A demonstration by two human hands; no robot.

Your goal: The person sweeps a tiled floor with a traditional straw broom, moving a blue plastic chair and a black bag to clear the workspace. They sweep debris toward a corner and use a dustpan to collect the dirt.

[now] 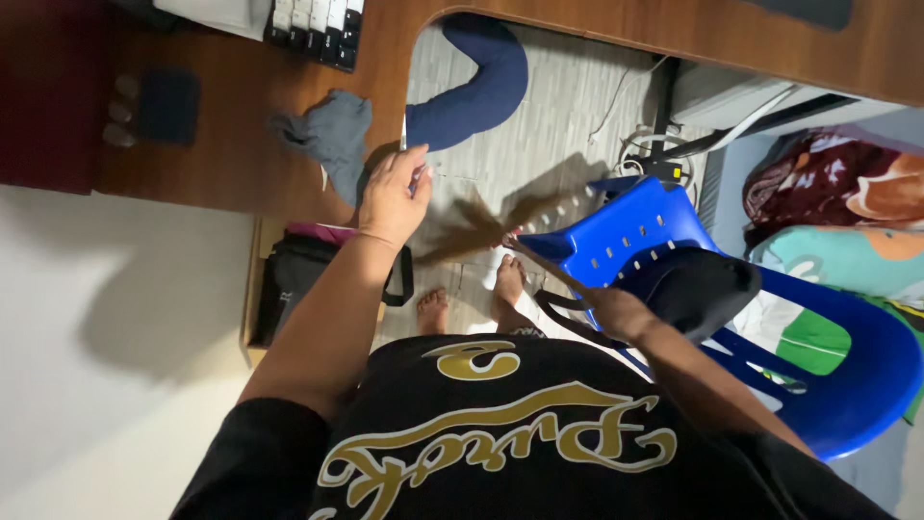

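Note:
My left hand (393,195) is raised by the edge of the wooden desk (231,144), fingers closed on a thin white stick-like thing (405,135) that points away from me. My right hand (616,313) grips the thin brown handle of a small broom (472,231); its brown bristles are blurred above the floor in front of my bare feet (472,299). A black strap (563,318) hangs just below that hand. Beside it a black bag (703,284) lies on a blue plastic chair (847,376).
A grey cloth (332,130) and a keyboard (313,24) lie on the desk. A navy neck pillow (476,82) sits on the grey plank floor beneath it. A black bag (289,289) stands at left by the wall. Cables (654,154) and colourful bedding (837,202) are at right.

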